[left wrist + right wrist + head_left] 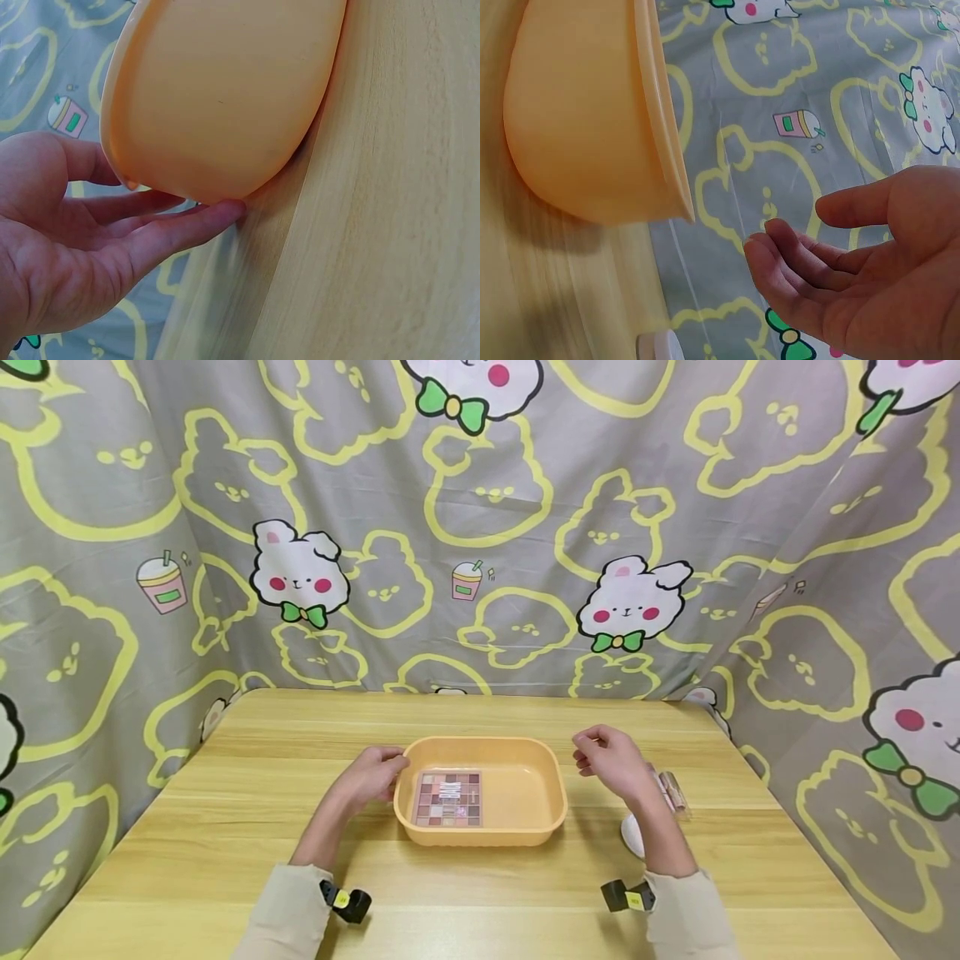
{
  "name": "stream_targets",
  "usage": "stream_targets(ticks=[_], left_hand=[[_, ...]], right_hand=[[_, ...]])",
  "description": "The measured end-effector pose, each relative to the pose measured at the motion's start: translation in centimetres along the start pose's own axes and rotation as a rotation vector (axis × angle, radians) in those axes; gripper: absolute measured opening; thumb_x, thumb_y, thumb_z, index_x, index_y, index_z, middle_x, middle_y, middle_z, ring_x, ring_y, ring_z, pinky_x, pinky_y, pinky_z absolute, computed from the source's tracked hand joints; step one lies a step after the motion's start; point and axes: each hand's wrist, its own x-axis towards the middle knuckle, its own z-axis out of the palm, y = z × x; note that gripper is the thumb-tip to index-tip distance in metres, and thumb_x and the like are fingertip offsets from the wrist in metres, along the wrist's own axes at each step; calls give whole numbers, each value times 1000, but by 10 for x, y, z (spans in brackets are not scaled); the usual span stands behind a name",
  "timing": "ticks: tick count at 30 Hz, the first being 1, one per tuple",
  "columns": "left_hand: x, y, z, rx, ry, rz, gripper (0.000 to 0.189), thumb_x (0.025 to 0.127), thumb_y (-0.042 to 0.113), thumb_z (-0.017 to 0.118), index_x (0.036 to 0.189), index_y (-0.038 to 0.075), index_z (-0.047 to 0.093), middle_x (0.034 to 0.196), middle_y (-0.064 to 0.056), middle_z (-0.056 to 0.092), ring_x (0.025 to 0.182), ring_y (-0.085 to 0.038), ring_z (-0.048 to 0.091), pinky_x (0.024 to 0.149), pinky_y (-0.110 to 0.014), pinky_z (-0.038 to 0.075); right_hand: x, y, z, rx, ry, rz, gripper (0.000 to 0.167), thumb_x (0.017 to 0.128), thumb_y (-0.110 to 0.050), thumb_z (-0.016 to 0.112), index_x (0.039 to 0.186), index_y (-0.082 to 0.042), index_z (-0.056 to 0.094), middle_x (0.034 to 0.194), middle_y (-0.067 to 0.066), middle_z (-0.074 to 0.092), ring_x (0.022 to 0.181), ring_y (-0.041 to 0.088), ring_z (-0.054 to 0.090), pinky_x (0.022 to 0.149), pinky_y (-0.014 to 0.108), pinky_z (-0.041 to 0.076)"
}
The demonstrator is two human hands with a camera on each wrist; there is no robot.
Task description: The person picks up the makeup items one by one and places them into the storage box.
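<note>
A yellow-orange plastic basin (525, 837) stands on the table, and in its left half lies an eyeshadow palette (448, 800) with a grid of pink and brown shades. My left hand (371, 775) holds the basin's left end; in the left wrist view its thumb goes behind the rim and its fingers (187, 229) lie against the outer wall. Off the basin's right end, my right hand (611, 762) hovers apart from it with nothing in it. Its fingers (802, 281) are loosely bent in the right wrist view.
Right of the basin, partly behind my right forearm, are a white round object (632, 837) and slim tube-like cosmetics (672, 791). A patterned grey curtain (517, 568) hangs around the back and sides of the wooden table (480, 910).
</note>
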Motion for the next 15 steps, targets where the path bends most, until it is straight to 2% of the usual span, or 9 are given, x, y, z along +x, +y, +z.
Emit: stream_targets(ticks=[6,11,15], left_hand=[[-1,0,0,14,9,-8,47,106,16,44,146,-7,45,127,-26,63,107,-27,68,81,-40,61],[-1,1,0,12,6,-9,48,106,16,44,147,-8,44,130,-27,62,110,-30,67,83,-40,61],[-1,1,0,10,3,-6,48,106,17,44,147,-7,44,130,-27,62,111,-30,67,83,-40,61]], right_hand=[[-1,5,-11,-159,41,2,34,104,-24,53,118,6,61,92,15,68,85,26,65,74,34,56],[-2,12,-23,-350,54,44,40,103,-34,54,118,2,62,107,20,68,93,30,64,72,39,52],[-1,15,-31,-407,49,81,42,103,-36,53,116,3,61,114,25,65,94,33,63,73,43,52]])
